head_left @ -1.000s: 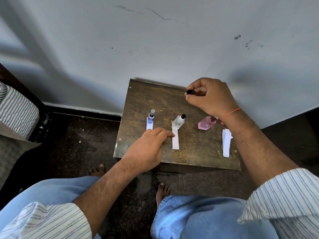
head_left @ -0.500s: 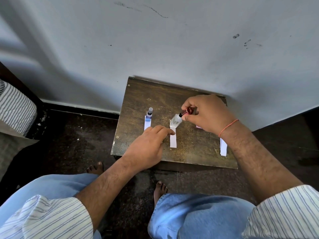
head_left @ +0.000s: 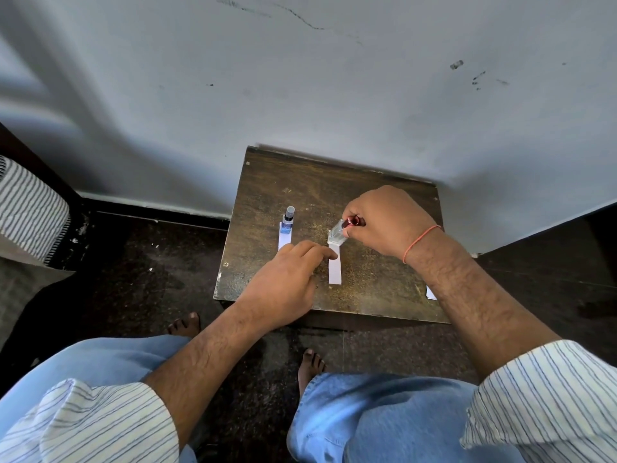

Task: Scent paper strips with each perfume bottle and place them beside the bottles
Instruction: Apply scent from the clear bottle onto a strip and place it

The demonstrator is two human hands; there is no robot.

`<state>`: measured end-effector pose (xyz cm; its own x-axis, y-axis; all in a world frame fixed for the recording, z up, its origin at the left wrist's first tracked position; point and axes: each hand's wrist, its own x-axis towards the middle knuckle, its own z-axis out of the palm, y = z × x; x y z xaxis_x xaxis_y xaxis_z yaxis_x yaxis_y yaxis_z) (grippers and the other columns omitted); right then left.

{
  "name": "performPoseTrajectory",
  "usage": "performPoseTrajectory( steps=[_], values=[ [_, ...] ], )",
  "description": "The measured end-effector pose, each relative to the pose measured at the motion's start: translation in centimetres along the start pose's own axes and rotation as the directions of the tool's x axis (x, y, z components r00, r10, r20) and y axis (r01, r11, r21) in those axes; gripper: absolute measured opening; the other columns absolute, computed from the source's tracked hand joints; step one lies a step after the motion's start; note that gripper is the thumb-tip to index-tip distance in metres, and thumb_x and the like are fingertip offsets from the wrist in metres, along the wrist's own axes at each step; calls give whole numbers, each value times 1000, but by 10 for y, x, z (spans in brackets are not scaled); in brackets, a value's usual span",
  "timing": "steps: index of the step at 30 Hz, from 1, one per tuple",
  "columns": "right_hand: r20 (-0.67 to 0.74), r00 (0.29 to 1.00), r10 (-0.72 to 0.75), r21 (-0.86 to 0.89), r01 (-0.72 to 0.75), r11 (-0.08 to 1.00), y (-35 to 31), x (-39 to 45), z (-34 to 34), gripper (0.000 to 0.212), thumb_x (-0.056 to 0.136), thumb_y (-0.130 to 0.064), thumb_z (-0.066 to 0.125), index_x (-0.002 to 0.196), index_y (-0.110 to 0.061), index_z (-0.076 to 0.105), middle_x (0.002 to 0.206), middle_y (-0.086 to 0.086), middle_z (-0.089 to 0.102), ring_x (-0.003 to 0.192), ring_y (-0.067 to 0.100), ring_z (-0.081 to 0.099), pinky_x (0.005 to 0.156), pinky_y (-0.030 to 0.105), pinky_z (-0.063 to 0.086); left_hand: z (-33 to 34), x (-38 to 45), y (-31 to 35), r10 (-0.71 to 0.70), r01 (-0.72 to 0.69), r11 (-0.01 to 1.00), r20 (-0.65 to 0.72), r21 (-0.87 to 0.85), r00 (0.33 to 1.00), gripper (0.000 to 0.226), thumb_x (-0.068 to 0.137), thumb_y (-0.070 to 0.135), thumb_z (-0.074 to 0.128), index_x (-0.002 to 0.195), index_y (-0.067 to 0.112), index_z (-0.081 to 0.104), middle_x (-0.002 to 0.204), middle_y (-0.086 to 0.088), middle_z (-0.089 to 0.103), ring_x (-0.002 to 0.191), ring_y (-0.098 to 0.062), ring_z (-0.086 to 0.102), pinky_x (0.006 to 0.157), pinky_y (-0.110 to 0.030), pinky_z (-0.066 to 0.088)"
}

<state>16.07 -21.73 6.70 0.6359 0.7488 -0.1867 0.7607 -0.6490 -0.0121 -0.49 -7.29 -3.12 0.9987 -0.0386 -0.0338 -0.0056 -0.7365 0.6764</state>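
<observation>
At frame centre, my right hand (head_left: 387,220) pinches the red cap (head_left: 353,221) onto the clear bottle (head_left: 338,234); my left hand (head_left: 283,285) fingers loosely spread, touching 1 paper strip (head_left: 334,269).

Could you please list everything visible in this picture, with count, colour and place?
Wooden table: one, dark brown, against the wall.
Small spray bottle: one, bluish with a grey cap, upright at table left.
Clear bottle: one, clear glass, tilted, at table centre.
Cap: one, red, at the clear bottle's neck.
Paper strips: three, white; one under the spray bottle, one in front of the clear bottle, one mostly hidden at table right.
Striped fabric: one, grey and white, far left.
Left hand: fingers on the centre strip's edge.
Right hand: orange wrist thread, pinching the cap.
</observation>
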Motion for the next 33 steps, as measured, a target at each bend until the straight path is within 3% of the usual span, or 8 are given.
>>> performPoseTrajectory(
  steps=[8, 17, 20, 24, 27, 29, 31, 33],
  values=[
    [6, 1000, -9, -19, 9, 1000, -1, 5, 0, 15, 95, -36, 74, 99, -25, 83, 86, -6, 79, 80, 17, 72, 73, 31, 54, -2, -2, -2, -7, 7, 1000, 1, -10, 1000, 60, 95, 5, 48, 150, 29, 52, 146, 10, 55, 129, -18, 52, 112, -40, 49],
    [11, 999, -33, -36, 34, 999, 1, 2, 0, 19, 99, -39, 70, 111, -28, 80, 102, -7, 78, 94, 19, 71, 83, 38, 58, 0, -2, 0, 5, -5, 1000, 7, -7, 1000, 60, 95, 4, 47, 149, 29, 53, 145, 8, 56, 128, -19, 53, 111, -41, 50],
    [18, 1000, -20, -44, 21, 999, 1, 1, 0, 30, 97, -42, 73, 122, -27, 77, 109, -4, 78, 100, 21, 71, 86, 38, 58, 1, -1, -1, 2, -2, 1000, 6, -8, 1000, 58, 96, 5, 47, 149, 28, 53, 146, 8, 56, 128, -19, 53, 111, -41, 49],
    [20, 999, 43, -66, -42, 997, 2, -4, 1, 66, 88, -54, 79, 143, -21, 61, 121, 3, 73, 113, 27, 68, 94, 43, 57, 1, -1, -2, -5, 5, 1000, -2, -23, 1000, 56, 96, 5, 49, 147, 28, 54, 143, 7, 58, 128, -19, 55, 111, -42, 50],
    [-73, 992, 106, 46, -103, 994, 4, -20, -3, 86, 85, -56, 82, 158, -25, 48, 128, -3, 70, 115, 22, 66, 94, 35, 53, 1, 0, 0, -5, 5, 999, -10, -32, 1000, 54, 98, 6, 50, 147, 29, 53, 143, 8, 58, 130, -19, 54, 111, -42, 50],
    [-206, 959, 193, 207, -150, 967, 6, -40, -4, 82, 84, -53, 84, 155, -28, 53, 120, -7, 70, 102, 17, 67, 86, 29, 49, 0, 0, 2, -6, 6, 999, -16, -41, 1000, 52, 99, 8, 51, 147, 29, 54, 144, 9, 58, 130, -17, 54, 112, -40, 50],
    [-321, 887, 333, 382, -201, 902, 9, -63, -3, 73, 85, -49, 86, 149, -30, 59, 109, -12, 69, 85, 9, 66, 80, 23, 50, -1, 0, 5, -2, 1, 999, -25, -47, 1000, 50, 101, 9, 51, 146, 28, 55, 143, 9, 58, 130, -16, 54, 112, -39, 50],
    [-374, 790, 485, 523, -252, 814, 13, -87, 3, 64, 85, -45, 88, 142, -30, 64, 101, -14, 70, 83, -1, 65, 76, 11, 47, 0, 0, 7, 6, -8, 998, -33, -55, 999, 47, 101, 10, 52, 145, 27, 56, 142, 9, 59, 130, -14, 55, 112, -37, 50]
  ],
)
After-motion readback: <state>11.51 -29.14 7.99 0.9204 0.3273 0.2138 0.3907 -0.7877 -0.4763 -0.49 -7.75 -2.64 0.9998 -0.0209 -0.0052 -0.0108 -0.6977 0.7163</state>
